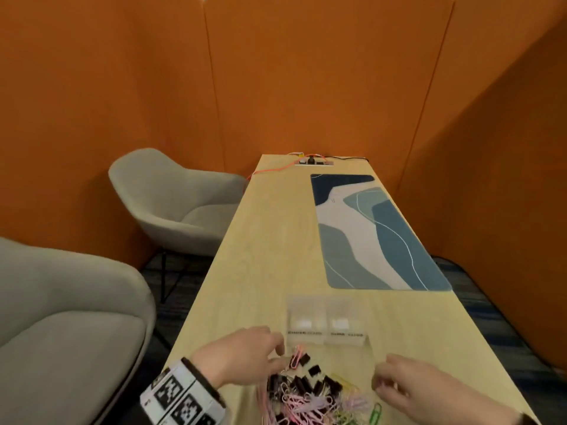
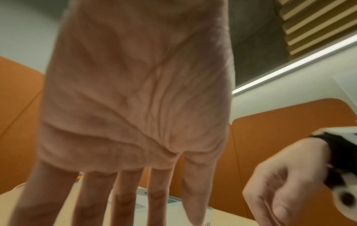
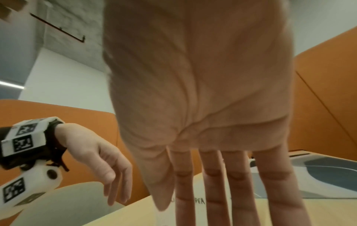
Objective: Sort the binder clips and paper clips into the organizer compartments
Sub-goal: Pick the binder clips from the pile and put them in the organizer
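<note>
Mixed pile of clips (image 1: 310,391) sits bottom centre on the table (image 1: 267,240), just below the clear organizer (image 1: 326,322), whose compartments look empty. Left hand (image 1: 242,357) hovers at the pile's upper left, fingers loosely extended, nothing clearly pinched. Right hand (image 1: 408,381) is at the pile's right, fingers loosely curled; any hold can't be told. Clips are light, stiff and tangle-prone: pinch binder clips (image 1: 306,383) by the black body, paper clips (image 1: 302,404) by one loop.

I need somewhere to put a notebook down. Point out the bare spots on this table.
Bare wood runs left of the desk mat, from the power strip down to the clear organizer. Crowded: the clip pile between both hands.
</note>
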`<state>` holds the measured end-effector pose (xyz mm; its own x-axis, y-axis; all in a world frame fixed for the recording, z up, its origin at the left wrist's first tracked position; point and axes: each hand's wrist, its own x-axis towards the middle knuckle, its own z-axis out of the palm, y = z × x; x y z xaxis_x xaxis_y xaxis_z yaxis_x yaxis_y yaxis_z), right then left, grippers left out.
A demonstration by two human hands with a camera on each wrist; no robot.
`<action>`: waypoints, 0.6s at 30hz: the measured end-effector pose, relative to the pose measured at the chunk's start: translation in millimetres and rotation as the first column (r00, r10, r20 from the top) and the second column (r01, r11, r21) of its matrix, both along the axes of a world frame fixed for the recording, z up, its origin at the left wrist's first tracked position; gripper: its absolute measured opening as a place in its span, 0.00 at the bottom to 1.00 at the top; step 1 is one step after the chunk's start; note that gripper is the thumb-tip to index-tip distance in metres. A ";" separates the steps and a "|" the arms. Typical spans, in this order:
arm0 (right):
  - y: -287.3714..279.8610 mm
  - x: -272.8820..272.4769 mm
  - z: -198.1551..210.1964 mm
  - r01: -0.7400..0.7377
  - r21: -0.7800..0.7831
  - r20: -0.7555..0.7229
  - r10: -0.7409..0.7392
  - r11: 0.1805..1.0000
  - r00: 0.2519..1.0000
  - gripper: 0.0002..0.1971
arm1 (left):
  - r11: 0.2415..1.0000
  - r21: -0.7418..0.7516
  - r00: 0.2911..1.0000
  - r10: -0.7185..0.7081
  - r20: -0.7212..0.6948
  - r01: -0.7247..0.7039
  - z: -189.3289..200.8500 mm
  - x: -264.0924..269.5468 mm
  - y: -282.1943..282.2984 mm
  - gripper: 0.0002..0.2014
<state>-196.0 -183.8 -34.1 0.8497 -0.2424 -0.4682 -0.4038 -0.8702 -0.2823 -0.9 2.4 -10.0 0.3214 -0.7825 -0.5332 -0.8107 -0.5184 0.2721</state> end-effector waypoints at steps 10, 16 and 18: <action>8.0 10.6 -2.6 0.073 -0.015 0.124 -0.071 0.997 0.990 0.13 | 0.945 -0.320 0.990 -0.022 0.142 0.067 -31.5 -29.7 5.2 0.14; 36.1 19.0 -23.9 0.104 -0.014 0.266 -0.096 0.994 0.959 0.18 | 0.934 -0.341 0.989 -0.065 0.133 0.107 -50.4 -48.3 -0.7 0.13; 48.0 26.8 -32.2 0.085 -0.013 0.278 -0.078 0.996 0.957 0.22 | 0.960 -0.255 0.980 -0.066 0.187 0.113 -54.1 -52.9 -3.5 0.18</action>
